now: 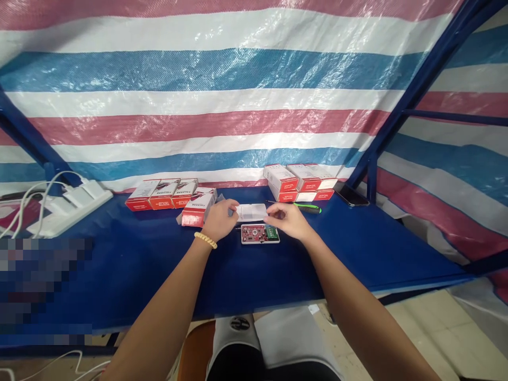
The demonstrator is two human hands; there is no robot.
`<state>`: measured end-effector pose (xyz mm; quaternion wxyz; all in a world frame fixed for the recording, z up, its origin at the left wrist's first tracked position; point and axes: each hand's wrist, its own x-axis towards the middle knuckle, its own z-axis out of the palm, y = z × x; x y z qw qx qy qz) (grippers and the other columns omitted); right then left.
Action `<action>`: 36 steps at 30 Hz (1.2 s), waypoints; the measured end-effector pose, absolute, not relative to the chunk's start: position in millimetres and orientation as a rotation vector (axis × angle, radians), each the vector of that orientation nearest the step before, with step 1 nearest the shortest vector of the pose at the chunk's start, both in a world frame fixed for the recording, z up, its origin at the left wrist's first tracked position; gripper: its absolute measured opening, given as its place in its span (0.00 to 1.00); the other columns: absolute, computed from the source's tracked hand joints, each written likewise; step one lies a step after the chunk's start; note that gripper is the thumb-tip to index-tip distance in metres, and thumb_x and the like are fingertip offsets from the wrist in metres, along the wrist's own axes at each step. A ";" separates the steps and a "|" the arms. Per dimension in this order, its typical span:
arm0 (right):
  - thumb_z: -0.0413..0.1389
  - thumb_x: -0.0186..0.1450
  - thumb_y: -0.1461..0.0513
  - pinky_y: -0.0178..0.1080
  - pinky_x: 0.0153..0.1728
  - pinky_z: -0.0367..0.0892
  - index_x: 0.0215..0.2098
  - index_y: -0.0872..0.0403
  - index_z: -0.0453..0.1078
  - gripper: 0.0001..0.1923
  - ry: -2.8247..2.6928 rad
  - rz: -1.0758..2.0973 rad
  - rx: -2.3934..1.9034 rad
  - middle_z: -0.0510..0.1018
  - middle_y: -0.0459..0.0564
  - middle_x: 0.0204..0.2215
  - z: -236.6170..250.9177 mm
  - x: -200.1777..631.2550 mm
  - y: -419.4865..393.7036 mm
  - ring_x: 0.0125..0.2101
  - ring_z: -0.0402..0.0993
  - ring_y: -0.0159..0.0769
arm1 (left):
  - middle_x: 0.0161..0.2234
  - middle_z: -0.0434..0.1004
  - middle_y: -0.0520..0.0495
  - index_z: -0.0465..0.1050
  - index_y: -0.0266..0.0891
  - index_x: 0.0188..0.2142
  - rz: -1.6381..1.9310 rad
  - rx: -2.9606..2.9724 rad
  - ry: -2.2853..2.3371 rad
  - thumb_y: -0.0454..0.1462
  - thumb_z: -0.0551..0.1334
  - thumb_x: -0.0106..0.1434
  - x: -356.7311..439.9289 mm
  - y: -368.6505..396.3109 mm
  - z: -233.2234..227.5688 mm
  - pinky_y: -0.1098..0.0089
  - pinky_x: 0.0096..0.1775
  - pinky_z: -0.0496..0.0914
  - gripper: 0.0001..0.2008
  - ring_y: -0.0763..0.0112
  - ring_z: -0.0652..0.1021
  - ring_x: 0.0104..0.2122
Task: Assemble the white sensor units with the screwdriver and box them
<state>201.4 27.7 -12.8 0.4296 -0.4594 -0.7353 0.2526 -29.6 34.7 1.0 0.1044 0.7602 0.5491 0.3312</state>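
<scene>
L to R: power strip [75, 203] far left, row of red/white boxes [162, 193] at back of surface [138, 264], one more box [198, 207] by my left hand [219, 219]. Both hands pinch the white cover [251, 212], left on its left end, right hand [289, 219] on its right. Cover's off; open unit w/ red PCB [259, 233] lies just below, touching neither hand. Closing up looks left to do. Box stack [302, 182], phone [351, 194] to the right.

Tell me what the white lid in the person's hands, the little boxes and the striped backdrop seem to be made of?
The white lid, pinched between left hand and right hand, looks like smooth moulded plastic, slightly translucent. The red and white boxes look like printed cardboard, with crisp folded edges. The striped backdrop appears to be woven plastic tarpaulin: it is crinkled and shiny.
</scene>
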 end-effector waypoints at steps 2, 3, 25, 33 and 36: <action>0.66 0.52 0.52 0.37 0.31 0.67 0.32 0.55 0.75 0.16 -1.989 0.665 -1.084 0.78 0.47 0.27 -7.7 201.8 22.2 0.28 0.72 0.34 | 0.34 0.79 0.49 0.76 0.40 0.37 0.850 2.418 1.440 0.31 0.57 0.55 -32.7 32.4 2.3 0.67 0.39 0.71 0.12 0.67 0.77 0.31; 0.67 0.50 0.52 0.37 0.31 0.67 0.33 0.55 0.76 0.18 -2.060 0.666 -1.079 0.78 0.48 0.28 -5.5 201.6 19.8 0.29 0.72 0.34 | 0.33 0.79 0.50 0.76 0.40 0.35 0.782 2.488 1.364 0.31 0.57 0.54 -33.5 31.0 2.7 0.68 0.38 0.70 0.11 0.68 0.77 0.32; 0.70 0.45 0.59 0.40 0.44 0.65 0.45 0.51 0.75 0.28 -2.387 0.548 -1.081 0.79 0.48 0.39 -3.3 196.0 15.8 0.44 0.72 0.43 | 0.25 0.78 0.51 0.80 0.42 0.31 0.426 2.510 1.223 0.34 0.59 0.53 -32.2 23.3 7.3 0.71 0.31 0.64 0.10 0.70 0.75 0.25; 0.70 0.45 0.58 0.41 0.44 0.68 0.44 0.51 0.76 0.27 -2.285 0.549 -1.076 0.79 0.49 0.39 -2.2 194.9 13.7 0.43 0.74 0.43 | 0.26 0.79 0.50 0.80 0.41 0.31 0.444 2.520 1.165 0.37 0.60 0.56 -25.8 20.2 5.5 0.71 0.31 0.63 0.09 0.70 0.75 0.26; 0.70 0.46 0.58 0.41 0.43 0.68 0.42 0.51 0.76 0.25 -2.277 0.543 -1.058 0.80 0.49 0.38 -1.2 192.9 11.9 0.42 0.74 0.43 | 0.28 0.81 0.49 0.80 0.41 0.30 0.468 2.520 1.144 0.37 0.59 0.58 -24.2 19.7 5.7 0.71 0.32 0.63 0.10 0.70 0.76 0.28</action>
